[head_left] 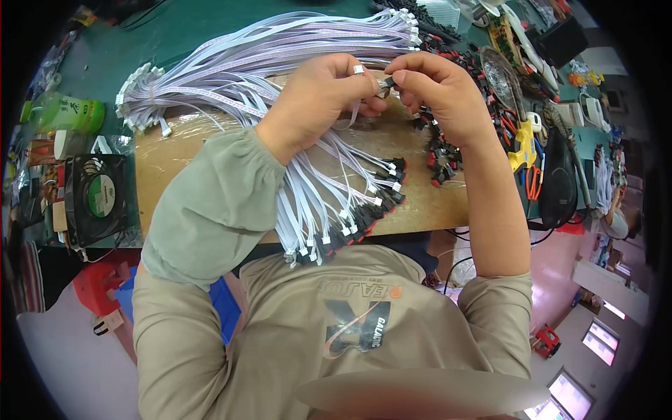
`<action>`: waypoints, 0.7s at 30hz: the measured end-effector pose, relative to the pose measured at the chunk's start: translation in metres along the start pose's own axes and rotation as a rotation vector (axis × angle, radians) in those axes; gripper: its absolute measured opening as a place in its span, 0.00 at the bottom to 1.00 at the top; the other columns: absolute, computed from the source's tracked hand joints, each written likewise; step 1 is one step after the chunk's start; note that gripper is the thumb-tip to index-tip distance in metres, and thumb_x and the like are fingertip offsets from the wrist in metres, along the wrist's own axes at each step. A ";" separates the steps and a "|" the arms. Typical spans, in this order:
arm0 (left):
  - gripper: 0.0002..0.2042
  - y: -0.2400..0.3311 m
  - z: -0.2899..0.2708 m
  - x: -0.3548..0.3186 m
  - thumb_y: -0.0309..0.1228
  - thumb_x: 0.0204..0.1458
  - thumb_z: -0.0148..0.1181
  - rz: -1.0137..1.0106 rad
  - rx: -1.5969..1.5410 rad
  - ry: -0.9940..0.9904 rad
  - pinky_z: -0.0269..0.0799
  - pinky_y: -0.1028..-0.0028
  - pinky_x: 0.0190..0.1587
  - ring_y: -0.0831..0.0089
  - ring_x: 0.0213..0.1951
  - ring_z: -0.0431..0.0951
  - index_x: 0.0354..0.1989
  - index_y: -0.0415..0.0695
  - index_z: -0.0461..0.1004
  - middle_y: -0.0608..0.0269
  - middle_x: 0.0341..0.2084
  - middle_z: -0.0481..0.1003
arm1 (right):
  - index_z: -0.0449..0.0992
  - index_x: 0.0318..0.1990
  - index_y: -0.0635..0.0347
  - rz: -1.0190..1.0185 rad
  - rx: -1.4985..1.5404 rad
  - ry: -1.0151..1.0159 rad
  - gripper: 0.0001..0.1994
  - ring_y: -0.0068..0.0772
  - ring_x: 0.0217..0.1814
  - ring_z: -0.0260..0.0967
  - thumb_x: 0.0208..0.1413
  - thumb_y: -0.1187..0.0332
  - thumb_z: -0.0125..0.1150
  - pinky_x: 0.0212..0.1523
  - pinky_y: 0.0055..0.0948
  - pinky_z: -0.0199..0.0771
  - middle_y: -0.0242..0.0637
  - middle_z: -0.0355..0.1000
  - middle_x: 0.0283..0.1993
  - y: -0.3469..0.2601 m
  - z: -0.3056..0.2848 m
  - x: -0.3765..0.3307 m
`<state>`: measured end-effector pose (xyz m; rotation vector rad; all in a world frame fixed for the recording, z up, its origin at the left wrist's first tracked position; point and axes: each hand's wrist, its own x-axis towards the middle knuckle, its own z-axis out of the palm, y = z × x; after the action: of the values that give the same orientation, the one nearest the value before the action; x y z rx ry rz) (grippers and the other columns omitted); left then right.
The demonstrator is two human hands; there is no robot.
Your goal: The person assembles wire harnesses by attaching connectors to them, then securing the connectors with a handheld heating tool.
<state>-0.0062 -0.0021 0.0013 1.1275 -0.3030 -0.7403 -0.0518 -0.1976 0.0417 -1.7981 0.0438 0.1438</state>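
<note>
My left hand [318, 98] pinches the white end of a flat white ribbon cable [358, 69] over a brown board [168, 157]. My right hand [437, 87] meets it fingertip to fingertip and grips a small black connector [387, 83]. A big bundle of white ribbon cables [259, 52] fans out behind both hands. Under my left forearm lies a heap of cables fitted with black and red connectors [350, 217]. Loose black and red connectors [441, 164] lie under my right wrist.
A black square fan [98, 196] stands at the left, with a green bottle [66, 112] behind it. Orange-handled scissors [533, 182], a yellow tool [521, 150] and a black mouse-like object [560, 182] sit at the right. Another person [616, 217] works far right.
</note>
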 end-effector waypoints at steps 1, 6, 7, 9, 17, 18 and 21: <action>0.07 -0.001 0.000 0.000 0.28 0.54 0.58 -0.003 0.004 0.006 0.74 0.72 0.42 0.69 0.35 0.78 0.35 0.37 0.72 0.58 0.34 0.76 | 0.78 0.41 0.62 -0.003 0.001 -0.001 0.11 0.16 0.30 0.66 0.53 0.65 0.61 0.32 0.18 0.66 0.27 0.72 0.29 0.001 0.000 0.000; 0.07 0.000 0.001 0.002 0.28 0.54 0.58 -0.011 0.034 0.015 0.74 0.72 0.42 0.69 0.35 0.78 0.36 0.36 0.72 0.58 0.33 0.76 | 0.78 0.42 0.62 0.001 0.010 0.011 0.12 0.16 0.30 0.67 0.53 0.65 0.62 0.32 0.19 0.67 0.28 0.72 0.29 0.002 -0.001 0.001; 0.08 0.002 0.002 0.001 0.29 0.54 0.58 -0.011 0.038 0.018 0.74 0.72 0.42 0.69 0.35 0.78 0.36 0.36 0.72 0.58 0.33 0.76 | 0.78 0.43 0.62 0.001 0.006 0.011 0.13 0.16 0.30 0.67 0.53 0.65 0.61 0.32 0.19 0.67 0.28 0.72 0.29 0.002 -0.001 0.001; 0.08 0.002 0.001 0.002 0.29 0.54 0.58 -0.001 0.023 0.022 0.74 0.72 0.42 0.69 0.35 0.78 0.36 0.36 0.72 0.58 0.32 0.76 | 0.77 0.44 0.62 0.019 -0.008 0.065 0.14 0.16 0.29 0.67 0.54 0.64 0.61 0.32 0.19 0.67 0.28 0.72 0.29 -0.004 0.003 -0.001; 0.09 0.001 -0.004 0.004 0.30 0.54 0.58 -0.031 0.008 0.087 0.73 0.72 0.41 0.69 0.35 0.77 0.37 0.37 0.72 0.57 0.31 0.76 | 0.76 0.43 0.63 0.028 -0.140 0.578 0.13 0.17 0.27 0.68 0.58 0.63 0.58 0.28 0.17 0.66 0.32 0.75 0.32 -0.004 -0.038 -0.081; 0.09 0.000 -0.005 0.002 0.31 0.54 0.58 -0.036 -0.010 0.093 0.72 0.71 0.42 0.69 0.35 0.77 0.37 0.37 0.72 0.56 0.32 0.76 | 0.76 0.42 0.63 0.050 -0.126 0.664 0.13 0.17 0.27 0.68 0.58 0.62 0.58 0.27 0.16 0.65 0.32 0.75 0.31 0.007 -0.051 -0.095; 0.10 0.001 -0.003 0.004 0.31 0.54 0.58 -0.042 -0.029 0.081 0.72 0.71 0.42 0.68 0.35 0.77 0.38 0.37 0.72 0.55 0.32 0.77 | 0.76 0.37 0.62 0.076 -0.068 0.779 0.11 0.14 0.22 0.64 0.58 0.62 0.60 0.21 0.15 0.59 0.28 0.71 0.26 0.041 -0.105 -0.142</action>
<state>-0.0013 -0.0028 0.0001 1.1356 -0.2005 -0.7317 -0.1891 -0.3156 0.0423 -1.8234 0.6656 -0.5128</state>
